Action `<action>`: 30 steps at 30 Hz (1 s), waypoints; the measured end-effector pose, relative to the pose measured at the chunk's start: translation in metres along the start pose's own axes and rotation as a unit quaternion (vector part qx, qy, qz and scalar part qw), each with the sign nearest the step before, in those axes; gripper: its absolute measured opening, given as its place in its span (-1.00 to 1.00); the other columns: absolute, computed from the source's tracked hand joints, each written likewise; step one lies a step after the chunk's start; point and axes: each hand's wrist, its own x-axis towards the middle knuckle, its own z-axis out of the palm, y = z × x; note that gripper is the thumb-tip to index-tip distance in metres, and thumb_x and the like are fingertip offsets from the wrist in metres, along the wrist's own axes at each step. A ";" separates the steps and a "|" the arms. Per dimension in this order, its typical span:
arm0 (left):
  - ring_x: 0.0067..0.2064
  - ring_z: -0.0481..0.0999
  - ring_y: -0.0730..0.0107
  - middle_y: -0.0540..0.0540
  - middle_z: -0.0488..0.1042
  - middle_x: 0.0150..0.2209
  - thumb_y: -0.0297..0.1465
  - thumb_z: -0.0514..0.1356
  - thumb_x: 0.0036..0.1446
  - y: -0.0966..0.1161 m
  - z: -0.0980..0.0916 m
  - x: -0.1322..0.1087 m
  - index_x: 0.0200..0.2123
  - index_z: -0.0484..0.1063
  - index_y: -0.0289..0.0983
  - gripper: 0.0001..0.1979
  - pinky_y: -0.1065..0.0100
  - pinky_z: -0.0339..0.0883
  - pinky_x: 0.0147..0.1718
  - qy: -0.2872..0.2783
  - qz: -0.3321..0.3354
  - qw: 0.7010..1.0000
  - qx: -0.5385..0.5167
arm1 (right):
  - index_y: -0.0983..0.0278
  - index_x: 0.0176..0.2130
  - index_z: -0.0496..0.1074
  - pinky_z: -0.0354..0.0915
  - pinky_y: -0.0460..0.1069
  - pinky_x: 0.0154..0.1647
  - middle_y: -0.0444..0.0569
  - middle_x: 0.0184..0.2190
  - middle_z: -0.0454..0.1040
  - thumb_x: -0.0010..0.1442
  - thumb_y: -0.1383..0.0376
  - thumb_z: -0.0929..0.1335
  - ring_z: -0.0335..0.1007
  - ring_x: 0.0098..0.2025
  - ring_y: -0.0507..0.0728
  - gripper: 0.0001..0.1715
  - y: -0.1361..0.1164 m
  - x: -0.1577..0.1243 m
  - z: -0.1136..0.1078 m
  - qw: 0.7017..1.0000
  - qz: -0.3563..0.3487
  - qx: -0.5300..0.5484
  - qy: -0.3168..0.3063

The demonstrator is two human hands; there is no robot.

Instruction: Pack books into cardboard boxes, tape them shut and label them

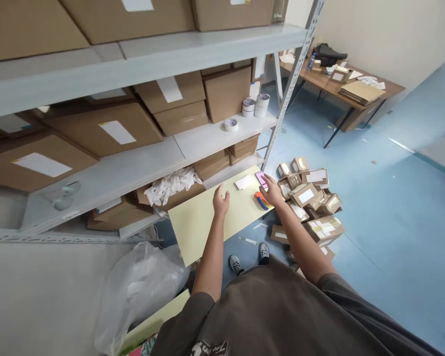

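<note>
My left hand [221, 201] rests on a pale yellow table [200, 222], fingers loosely apart and holding nothing. My right hand [270, 192] reaches to the table's far right end, its fingers touching a phone with a pink lit screen [261, 179]. Just beside that hand lies an orange and blue tape dispenser [261, 200]. A small white paper [244, 182] lies on the table between the two hands.
A grey metal shelf rack [141, 163] holds cardboard boxes, tape rolls [255, 105] and a box of white packets [170, 187]. A heap of small labelled cartons [311, 198] lies on the blue floor. A brown desk [341, 86] stands far right. A clear plastic bag [141, 287] sits near left.
</note>
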 end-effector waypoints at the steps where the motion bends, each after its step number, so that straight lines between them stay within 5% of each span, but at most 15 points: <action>1: 0.40 0.41 0.02 -0.26 0.41 0.40 -0.27 0.23 0.38 -0.001 0.010 0.003 0.41 0.38 -0.15 -0.44 0.05 0.38 0.30 -0.007 -0.006 1.000 -0.001 | 0.21 0.39 0.40 0.25 0.37 0.47 0.16 0.42 0.37 0.33 0.19 0.37 0.26 0.46 0.39 -0.32 0.008 -0.001 0.000 1.000 0.010 -0.007 -0.005; 8: 0.41 0.39 -0.02 -0.29 0.40 0.40 -0.32 0.24 0.34 -0.025 0.093 -0.002 0.41 0.37 -0.15 -0.41 -0.02 0.36 0.31 -0.107 -0.054 0.993 0.020 | 0.34 0.34 0.44 0.30 0.33 0.41 0.27 0.31 0.45 0.31 0.27 0.37 0.31 0.38 0.43 -0.35 0.088 -0.027 0.015 0.992 0.092 -0.052 -0.067; 14: 0.34 0.46 0.01 -0.30 0.44 0.36 -0.38 0.21 0.34 -0.053 0.137 -0.012 0.41 0.38 -0.17 -0.43 0.04 0.45 0.21 -0.127 -0.114 0.983 0.060 | 0.34 0.24 0.47 0.39 0.21 0.21 0.29 0.10 0.51 0.36 0.15 0.42 0.42 0.17 0.40 -0.45 0.141 -0.051 0.059 0.968 0.180 -0.085 -0.154; 23: 0.23 0.54 0.08 -0.31 0.52 0.28 -0.39 0.23 0.35 -0.069 0.163 -0.029 0.41 0.38 -0.16 -0.42 0.13 0.51 0.10 -0.122 -0.171 0.974 0.083 | 0.51 0.20 0.40 0.18 0.24 0.29 0.46 0.16 0.49 0.39 0.28 0.35 0.37 0.21 0.44 -0.52 0.169 -0.067 0.123 0.902 0.242 -0.177 -0.309; 27: 0.18 0.57 0.12 -0.30 0.56 0.22 -0.38 0.24 0.35 -0.061 0.166 -0.030 0.41 0.39 -0.18 -0.42 0.17 0.52 0.07 -0.106 -0.187 0.974 0.072 | 0.48 0.19 0.41 0.21 0.22 0.22 0.45 0.12 0.54 0.40 0.39 0.26 0.44 0.17 0.43 -0.58 0.173 -0.054 0.124 0.874 0.264 -0.201 -0.354; 30: 0.18 0.58 0.13 -0.31 0.57 0.21 -0.36 0.26 0.35 -0.046 0.163 -0.026 0.40 0.40 -0.18 -0.43 0.18 0.51 0.09 -0.096 -0.183 0.977 0.061 | 0.47 0.19 0.40 0.22 0.21 0.22 0.42 0.10 0.56 0.39 0.38 0.26 0.47 0.16 0.42 -0.57 0.172 -0.040 0.109 0.883 0.229 -0.195 -0.361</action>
